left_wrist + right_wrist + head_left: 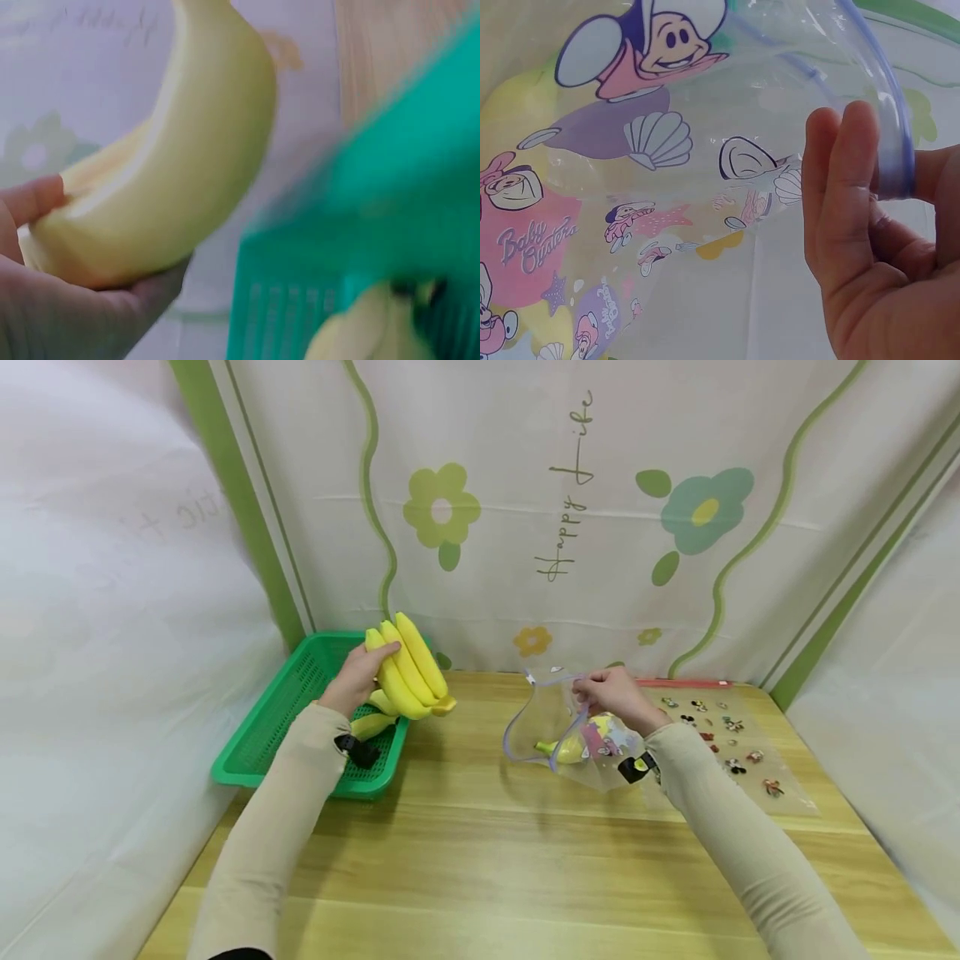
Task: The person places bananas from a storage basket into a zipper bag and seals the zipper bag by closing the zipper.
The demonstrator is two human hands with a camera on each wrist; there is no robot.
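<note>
From the head view, the left hand (358, 678) is holding a bunch of yellow bananas (408, 667) up in the air, fingers curled around it, just above the far right corner of the green plastic basket (255, 747). More bananas (372, 723) are lying in that basket. The right hand (615, 697) is pinching the far rim of a clear plastic zip bag with cartoon pictures (570, 731), which is sitting in the middle of the wooden table (465, 860). One banana is already lying inside. A second flat clear bag (738, 747) is lying on the right.

In the left wrist view, the fingers (45, 300) are wrapping the fat yellow bunch (165, 172), and the green basket wall (360, 247) is blurry beside it.

In the right wrist view, the fingers (847, 202) are squeezing the bag's blue zip rim (892, 142).

I think it is best to be keeping the bag mouth pulled wide and lifting the bunch high over the basket edge. The table between basket and bag is giving plenty of room.
</note>
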